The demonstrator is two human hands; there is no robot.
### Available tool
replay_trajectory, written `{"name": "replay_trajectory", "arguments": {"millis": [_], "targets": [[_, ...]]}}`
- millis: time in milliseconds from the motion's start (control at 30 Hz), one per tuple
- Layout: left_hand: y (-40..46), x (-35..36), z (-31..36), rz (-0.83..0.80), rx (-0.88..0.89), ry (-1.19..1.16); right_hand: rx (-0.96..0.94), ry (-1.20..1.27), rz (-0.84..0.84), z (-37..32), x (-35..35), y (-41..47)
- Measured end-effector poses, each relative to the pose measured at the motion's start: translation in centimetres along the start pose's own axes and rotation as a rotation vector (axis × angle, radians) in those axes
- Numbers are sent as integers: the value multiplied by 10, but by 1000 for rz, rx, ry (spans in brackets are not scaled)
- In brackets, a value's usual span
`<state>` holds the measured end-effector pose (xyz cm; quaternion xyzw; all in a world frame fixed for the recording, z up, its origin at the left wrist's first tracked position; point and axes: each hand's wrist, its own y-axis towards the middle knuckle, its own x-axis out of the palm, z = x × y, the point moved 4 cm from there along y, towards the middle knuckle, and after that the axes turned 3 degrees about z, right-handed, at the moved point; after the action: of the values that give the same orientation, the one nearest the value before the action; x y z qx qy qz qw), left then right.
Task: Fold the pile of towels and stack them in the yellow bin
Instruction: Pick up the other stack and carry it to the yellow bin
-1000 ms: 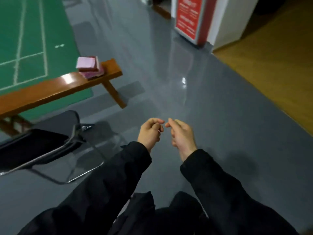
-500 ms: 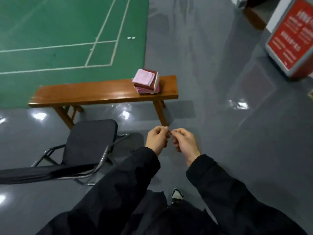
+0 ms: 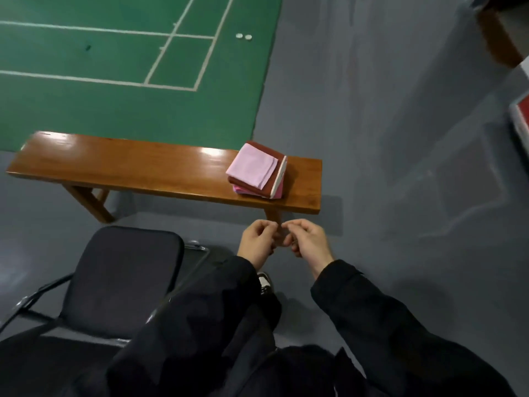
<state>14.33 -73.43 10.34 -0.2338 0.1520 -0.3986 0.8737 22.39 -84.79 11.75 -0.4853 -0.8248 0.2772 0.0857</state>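
Folded pink, maroon and white towels (image 3: 259,171) sit stacked near the right end of the glossy brown wooden worktop (image 3: 137,167), beside the green court floor (image 3: 114,104). Nearer, the left hand (image 3: 257,244) and right hand (image 3: 307,243) hover close together, each grip curled with fingertips nearly meeting; whether they pinch anything I cannot tell. A black folding chair (image 3: 120,279) stands at left.

Two hands, left hand (image 3: 257,243) and right hand (image 3: 307,242), fingers curled, meet fingertip to fingertip above a grey floor (image 3: 400,138). Folded towels (image 3: 256,170) sit stacked on a wooden bench (image 3: 128,167), beside a black chair (image 3: 120,279).
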Motion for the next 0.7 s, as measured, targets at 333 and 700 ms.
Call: {"name": "replay_trajectory", "arguments": {"millis": [333,700], "targets": [[265,-53,76,214,147,395,36,14,-8,-37,44,241],[416,-37,-8,199,-138,472,17,-416,-24,28,74,424]]}}
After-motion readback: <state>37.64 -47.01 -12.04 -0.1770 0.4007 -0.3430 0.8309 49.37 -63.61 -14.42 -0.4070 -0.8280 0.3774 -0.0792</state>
